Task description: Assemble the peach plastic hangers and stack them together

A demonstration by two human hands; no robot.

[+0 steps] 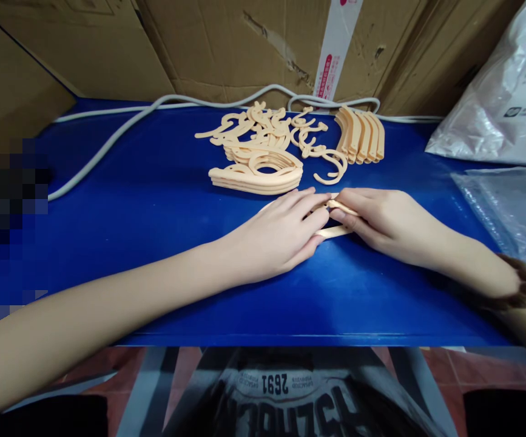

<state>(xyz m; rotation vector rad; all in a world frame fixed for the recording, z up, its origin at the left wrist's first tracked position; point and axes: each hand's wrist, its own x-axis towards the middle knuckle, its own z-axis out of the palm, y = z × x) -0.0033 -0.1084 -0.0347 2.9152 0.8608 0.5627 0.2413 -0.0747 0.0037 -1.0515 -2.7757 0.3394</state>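
Over the blue table, my left hand (285, 230) lies palm down, its fingers closed around a beige plastic hanger part (334, 232) that is mostly covered. My right hand (376, 215) pinches a thin beige piece (345, 208) against the same part. Where the two pieces meet is largely hidden by my fingers. Just beyond my left hand is a stack of curved hanger pieces (254, 181). Loose beige hooks (325, 153) lie in a heap behind. Farther right, several curved hanger arms (356, 136) stand side by side.
Cardboard boxes (226, 54) wall off the back of the blue table (153, 206). A white cable (108, 149) runs along the rear and left. At the right are a filled plastic bag (490, 115) and a flat clear bag (517, 212). The table's front edge is close to my body.
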